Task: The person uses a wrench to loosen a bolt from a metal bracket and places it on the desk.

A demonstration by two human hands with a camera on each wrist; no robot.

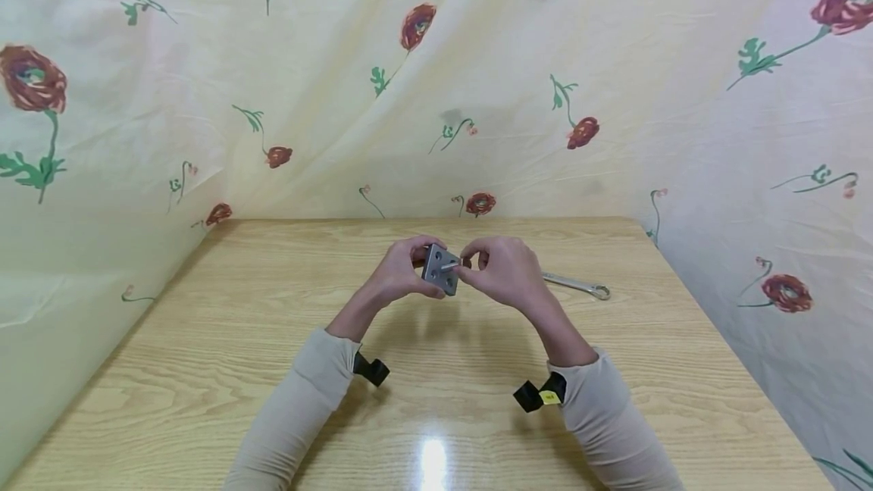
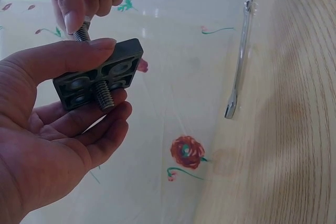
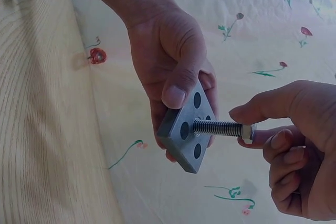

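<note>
A square grey plate (image 3: 176, 139) with round holes is gripped at its edges by my left hand (image 1: 402, 271), thumb on one side and fingers on the other. Through its middle passes a threaded bolt (image 3: 219, 128), whose tip (image 2: 104, 98) sticks out of the ribbed face in the left wrist view. Thumb and forefinger of my right hand (image 1: 503, 271) pinch the bolt's hex head (image 3: 248, 132); the other fingers are curled. A length of thread shows between the head and the plate.
A silver wrench (image 1: 577, 284) lies on the wooden table (image 1: 436, 415), right of my right hand. Flowered cloth (image 1: 327, 82) hangs behind the table and along both sides.
</note>
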